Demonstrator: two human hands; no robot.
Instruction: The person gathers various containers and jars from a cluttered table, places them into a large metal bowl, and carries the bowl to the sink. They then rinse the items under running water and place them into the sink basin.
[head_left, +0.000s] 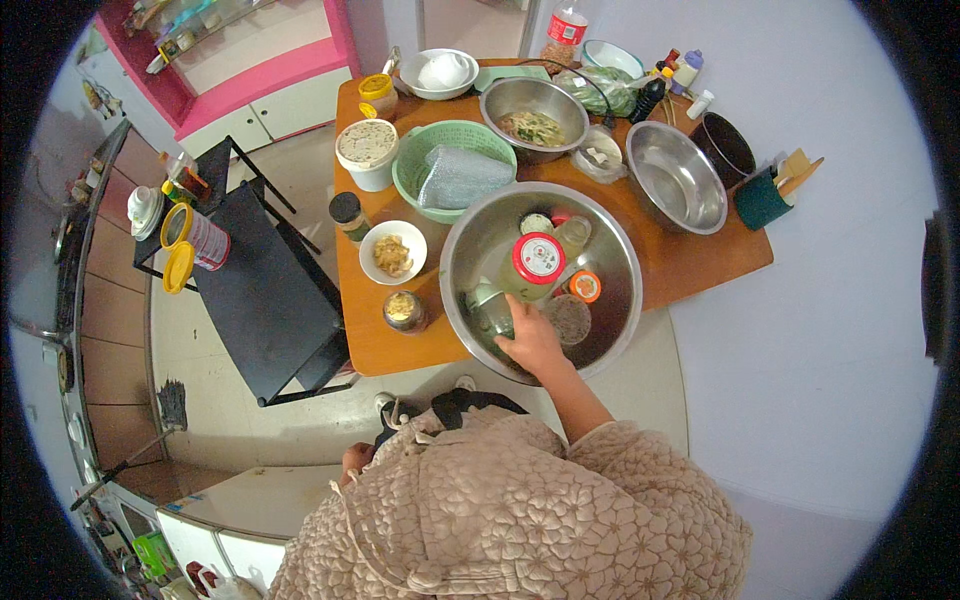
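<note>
My right hand (531, 341) reaches into a large stainless steel basin (616, 341) at the table's front edge. Its fingers are spread beside a glass jar (491, 307) lying in the basin; whether they grip it is not clear. Around it in the basin are a jar with a red lid (538, 259), a small jar with an orange lid (585, 286), a round mesh-like brown item (568, 319) and several other jars. My left hand (358, 459) hangs low by my body, partly hidden by the sleeve. Left of the basin stand a white bowl of chopped food (393, 253) and an open jar (405, 311).
Behind the basin are a green colander (455, 131) with silvery wrap, a metal bowl of food (535, 94) and a white tub (367, 154). An empty steel basin (675, 176) leans at the right. A black stand (255, 292) is left of the wooden table (435, 352).
</note>
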